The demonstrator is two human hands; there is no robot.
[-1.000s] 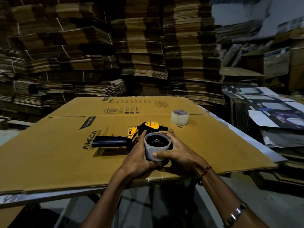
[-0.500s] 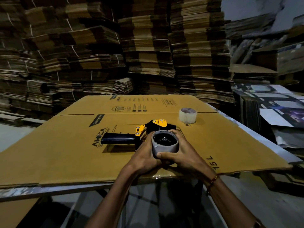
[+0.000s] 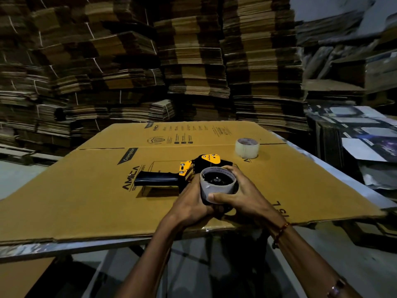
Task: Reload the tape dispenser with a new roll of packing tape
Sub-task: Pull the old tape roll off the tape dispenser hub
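Both hands, left (image 3: 189,203) and right (image 3: 240,196), clasp the grey core (image 3: 218,186) on the tape dispenser (image 3: 184,175) lying on the cardboard-covered desk (image 3: 86,201); 1 clear tape roll (image 3: 247,147) sits behind.

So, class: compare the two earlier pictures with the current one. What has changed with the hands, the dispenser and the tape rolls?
Nothing among the objects visibly changed; only the head camera shifted. Both hands, left hand and right hand, keep their grip on the grey core seated on the tape dispenser. The clear tape roll stays standing apart, farther back on the flat cardboard.
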